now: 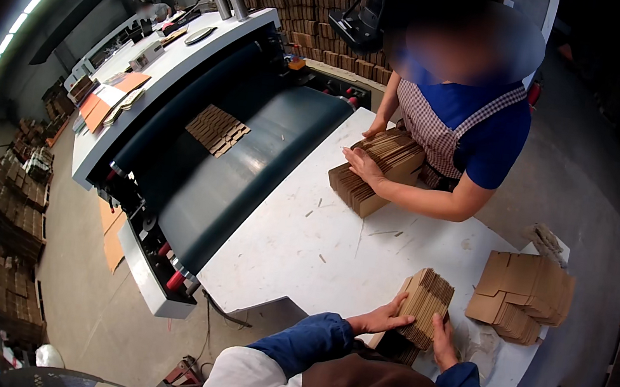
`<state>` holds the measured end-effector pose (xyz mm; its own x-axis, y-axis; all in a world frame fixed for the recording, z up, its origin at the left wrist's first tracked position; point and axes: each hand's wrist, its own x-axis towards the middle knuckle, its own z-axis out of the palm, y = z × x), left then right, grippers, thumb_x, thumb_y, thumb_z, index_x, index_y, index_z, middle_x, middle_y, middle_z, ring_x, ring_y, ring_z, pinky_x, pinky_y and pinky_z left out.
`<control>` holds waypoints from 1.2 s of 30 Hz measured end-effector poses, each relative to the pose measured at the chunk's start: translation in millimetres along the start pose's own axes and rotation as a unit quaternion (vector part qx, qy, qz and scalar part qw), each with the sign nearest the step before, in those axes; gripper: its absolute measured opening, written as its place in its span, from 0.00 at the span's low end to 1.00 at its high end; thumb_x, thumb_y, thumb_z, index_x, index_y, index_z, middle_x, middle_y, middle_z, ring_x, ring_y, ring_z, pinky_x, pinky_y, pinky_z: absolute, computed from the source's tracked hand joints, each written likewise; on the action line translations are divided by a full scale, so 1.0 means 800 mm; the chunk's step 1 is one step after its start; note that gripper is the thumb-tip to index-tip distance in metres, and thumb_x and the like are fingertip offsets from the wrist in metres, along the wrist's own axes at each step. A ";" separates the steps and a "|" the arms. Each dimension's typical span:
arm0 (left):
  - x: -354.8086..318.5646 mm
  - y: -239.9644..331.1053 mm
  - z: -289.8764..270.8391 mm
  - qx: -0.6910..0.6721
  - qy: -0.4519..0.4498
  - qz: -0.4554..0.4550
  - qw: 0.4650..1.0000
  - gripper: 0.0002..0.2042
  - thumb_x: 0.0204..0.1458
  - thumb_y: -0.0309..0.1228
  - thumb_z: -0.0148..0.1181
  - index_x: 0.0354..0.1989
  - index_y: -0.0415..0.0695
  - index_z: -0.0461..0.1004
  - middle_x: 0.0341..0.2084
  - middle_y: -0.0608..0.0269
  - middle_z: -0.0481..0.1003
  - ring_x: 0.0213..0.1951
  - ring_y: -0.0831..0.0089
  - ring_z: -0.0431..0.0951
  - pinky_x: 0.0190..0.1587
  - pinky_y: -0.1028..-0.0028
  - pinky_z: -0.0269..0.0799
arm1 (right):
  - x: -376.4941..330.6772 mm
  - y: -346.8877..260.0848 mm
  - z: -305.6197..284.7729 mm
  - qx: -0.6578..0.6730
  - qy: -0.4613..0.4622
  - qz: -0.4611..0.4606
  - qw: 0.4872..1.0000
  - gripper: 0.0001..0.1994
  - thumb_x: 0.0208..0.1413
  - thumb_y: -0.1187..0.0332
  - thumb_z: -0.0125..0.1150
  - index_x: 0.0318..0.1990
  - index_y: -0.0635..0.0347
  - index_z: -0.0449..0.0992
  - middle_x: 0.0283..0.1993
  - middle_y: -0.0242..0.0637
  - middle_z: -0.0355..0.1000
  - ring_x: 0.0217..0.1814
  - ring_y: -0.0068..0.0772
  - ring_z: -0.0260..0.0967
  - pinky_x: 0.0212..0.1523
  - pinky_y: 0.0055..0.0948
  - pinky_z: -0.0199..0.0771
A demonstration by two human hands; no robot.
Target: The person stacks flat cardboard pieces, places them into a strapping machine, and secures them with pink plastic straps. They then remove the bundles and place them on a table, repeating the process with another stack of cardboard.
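Between my two hands stands a stack of flat brown cardboard pieces (428, 297), on edge near the front of the white table (297, 231). My left hand (385, 318) presses against its left side, thumb on the near part. On the right side my right hand (444, 343) grips it with the fingers pointing up. Part of the stack's lower end is hidden by my body. To the right lies another pile of folded cardboard pieces (520, 292). Across the table a co-worker in a blue shirt and checked apron holds a larger cardboard bundle (377, 169) with both hands.
A machine with a dark conveyor belt (251, 162) adjoins the table's left side, a cardboard sheet of small pieces (217, 131) lying on it. Cardboard scraps dot the tabletop. Gloves (546, 242) lie at the right corner. Stacked cardboard (296, 4) rises behind.
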<state>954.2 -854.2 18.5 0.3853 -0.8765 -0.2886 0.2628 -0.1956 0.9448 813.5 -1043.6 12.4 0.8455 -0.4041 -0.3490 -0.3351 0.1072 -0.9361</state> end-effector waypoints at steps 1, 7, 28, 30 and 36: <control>0.000 -0.001 0.000 0.008 0.002 -0.002 1.000 0.52 0.56 0.55 0.59 0.73 0.34 0.32 0.66 0.36 0.56 0.70 0.54 0.55 0.70 0.66 0.50 | 0.000 0.000 0.001 0.005 0.000 0.001 1.000 0.27 0.68 0.54 0.48 0.67 0.64 0.62 0.65 0.42 0.65 0.65 0.35 0.61 0.65 0.31 0.59; -0.005 0.007 -0.002 0.034 0.005 -0.014 0.999 0.52 0.55 0.57 0.59 0.73 0.35 0.33 0.66 0.34 0.56 0.70 0.52 0.55 0.70 0.66 0.50 | -0.004 -0.011 0.002 0.003 -0.009 0.008 1.000 0.27 0.68 0.53 0.48 0.67 0.64 0.61 0.65 0.41 0.64 0.65 0.35 0.60 0.65 0.32 0.58; 0.002 -0.009 -0.003 0.023 -0.004 -0.007 1.000 0.49 0.59 0.51 0.58 0.74 0.38 0.31 0.69 0.39 0.52 0.71 0.57 0.51 0.71 0.66 0.46 | 0.003 0.005 -0.001 0.000 -0.003 -0.002 1.000 0.27 0.68 0.54 0.47 0.66 0.64 0.62 0.65 0.42 0.64 0.65 0.35 0.60 0.65 0.31 0.59; 0.002 -0.013 -0.003 0.028 0.005 -0.002 1.000 0.50 0.58 0.53 0.58 0.73 0.37 0.32 0.68 0.38 0.53 0.71 0.56 0.52 0.70 0.66 0.47 | 0.002 0.004 0.000 0.002 0.000 0.003 1.000 0.27 0.68 0.54 0.47 0.66 0.64 0.62 0.65 0.42 0.64 0.65 0.35 0.60 0.65 0.31 0.59; 0.000 -0.003 -0.002 0.019 0.012 0.026 0.999 0.51 0.55 0.57 0.58 0.73 0.34 0.37 0.66 0.38 0.56 0.69 0.54 0.56 0.69 0.67 0.52 | -0.007 -0.019 0.009 0.012 -0.004 0.009 1.000 0.27 0.68 0.53 0.47 0.66 0.64 0.62 0.65 0.42 0.65 0.65 0.35 0.61 0.65 0.32 0.59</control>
<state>955.2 -853.2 16.1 0.4191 -0.8751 -0.2419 0.2081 -0.1668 0.9638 817.1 -1036.5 28.5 0.8431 -0.3945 -0.3655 -0.3401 0.1355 -0.9306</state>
